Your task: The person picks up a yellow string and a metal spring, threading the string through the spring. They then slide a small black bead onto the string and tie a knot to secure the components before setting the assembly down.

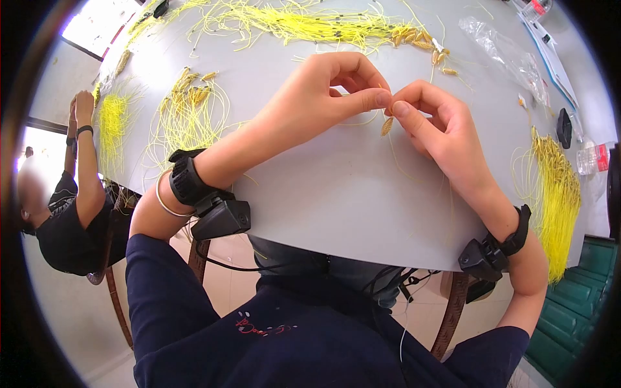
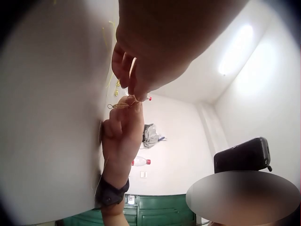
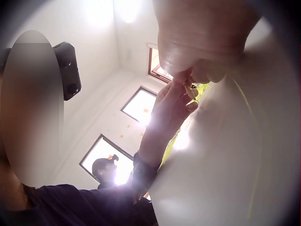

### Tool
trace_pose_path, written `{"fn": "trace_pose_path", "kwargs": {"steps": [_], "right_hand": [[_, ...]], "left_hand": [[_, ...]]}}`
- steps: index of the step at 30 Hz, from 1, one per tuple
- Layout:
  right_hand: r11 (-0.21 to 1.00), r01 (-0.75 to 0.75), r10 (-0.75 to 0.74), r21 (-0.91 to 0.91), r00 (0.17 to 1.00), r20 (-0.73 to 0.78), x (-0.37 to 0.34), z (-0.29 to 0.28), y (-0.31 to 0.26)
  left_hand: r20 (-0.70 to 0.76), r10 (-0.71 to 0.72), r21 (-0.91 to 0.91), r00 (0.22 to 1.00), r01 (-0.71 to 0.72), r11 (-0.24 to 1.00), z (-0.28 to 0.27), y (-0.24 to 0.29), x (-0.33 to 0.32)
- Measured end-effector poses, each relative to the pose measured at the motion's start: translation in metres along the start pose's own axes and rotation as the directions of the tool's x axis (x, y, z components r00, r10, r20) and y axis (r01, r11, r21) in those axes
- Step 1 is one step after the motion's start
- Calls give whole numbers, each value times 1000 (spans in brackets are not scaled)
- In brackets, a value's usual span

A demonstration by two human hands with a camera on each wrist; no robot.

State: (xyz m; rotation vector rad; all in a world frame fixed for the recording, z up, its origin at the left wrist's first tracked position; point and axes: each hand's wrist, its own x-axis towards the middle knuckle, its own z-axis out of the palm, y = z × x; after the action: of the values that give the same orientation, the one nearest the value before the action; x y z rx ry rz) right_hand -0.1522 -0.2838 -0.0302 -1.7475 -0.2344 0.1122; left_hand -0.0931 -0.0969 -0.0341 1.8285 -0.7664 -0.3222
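Note:
A small gold-coloured wire coil (image 1: 387, 126), spring-shaped with a loop at one end, hangs at the fingertips of both hands over the grey table (image 1: 336, 194). My right hand (image 1: 443, 126) pinches the coil's upper end between thumb and forefinger. Thumb and forefinger of my left hand (image 1: 330, 84) meet right beside it, pinching the thin yellow line at the coil. In the left wrist view the coil (image 2: 118, 106) sticks out from the right fingertips. The pinched end is mostly hidden by the fingers.
Bundles of yellow line with gold coils lie at the back (image 1: 310, 24), left (image 1: 194, 116) and right (image 1: 556, 194). A clear plastic bag (image 1: 501, 55), a clipboard (image 1: 546, 55) and a bottle (image 1: 592, 159) are at the right. Another person (image 1: 71, 213) sits at the left.

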Motion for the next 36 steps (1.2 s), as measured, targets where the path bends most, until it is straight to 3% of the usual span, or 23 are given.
{"fn": "trace_pose_path", "kwargs": {"steps": [4, 7, 10, 19, 21, 22, 23, 24, 25, 27, 29, 30, 31, 33, 34, 36], "right_hand": [[999, -8, 8, 31, 1000, 7, 0, 0, 0], [1000, 9, -9, 12, 1000, -2, 0, 0, 2], [1000, 1, -1, 13, 1000, -11, 0, 0, 0], [996, 1, 2, 89, 999, -33, 0, -1, 2], [996, 7, -2, 90, 999, -46, 1, -1, 3], [994, 53, -47, 94, 997, -63, 1, 0, 3], [990, 99, -92, 96, 993, -79, 1, 0, 3], [990, 99, -92, 96, 993, -78, 0, 1, 3], [985, 166, -159, 38, 976, -149, -1, 2, 2], [973, 227, -227, -25, 950, -215, -4, 3, 1], [937, 291, -321, -191, 936, -148, -6, 3, 2], [937, 292, -321, -190, 936, -147, -7, 4, 2], [934, 298, -321, -199, 942, -97, -8, 6, 1], [931, 302, -318, -206, 947, -49, -9, 8, 1], [914, 356, -366, -195, 930, -18, -9, 9, 1], [894, 408, -413, -182, 911, 11, -9, 8, 1]], "left_hand": [[-2, -38, -30, 999, 38, 999, 1, 1, 0], [-47, 13, -81, 999, -17, 997, 2, -4, 0], [-24, -51, -106, 998, 48, 993, 2, 1, 0], [120, -84, 15, 989, 83, 996, 1, 2, -1], [146, 69, -104, 987, -55, 993, 1, 2, -2], [147, 69, -103, 987, -55, 993, 1, 3, -2], [167, -6, -371, 986, 68, 926, 0, 3, -1], [206, -73, -605, 976, 185, 774, -2, 3, -1], [204, -74, -605, 976, 185, 774, -3, 0, 0], [91, -14, -888, 996, 88, 452, -6, -9, 3], [101, 27, -911, 994, 82, 405, -10, -15, 6], [110, 69, -931, 991, 79, 357, -10, -12, 6], [111, 68, -931, 992, 80, 356, -8, -9, 6], [61, -53, -877, 997, 79, 473, 1, 1, 4], [63, -54, -877, 997, 81, 473, 2, 2, 2], [50, -15, -793, 999, 49, 607, 2, 2, 0]]}}
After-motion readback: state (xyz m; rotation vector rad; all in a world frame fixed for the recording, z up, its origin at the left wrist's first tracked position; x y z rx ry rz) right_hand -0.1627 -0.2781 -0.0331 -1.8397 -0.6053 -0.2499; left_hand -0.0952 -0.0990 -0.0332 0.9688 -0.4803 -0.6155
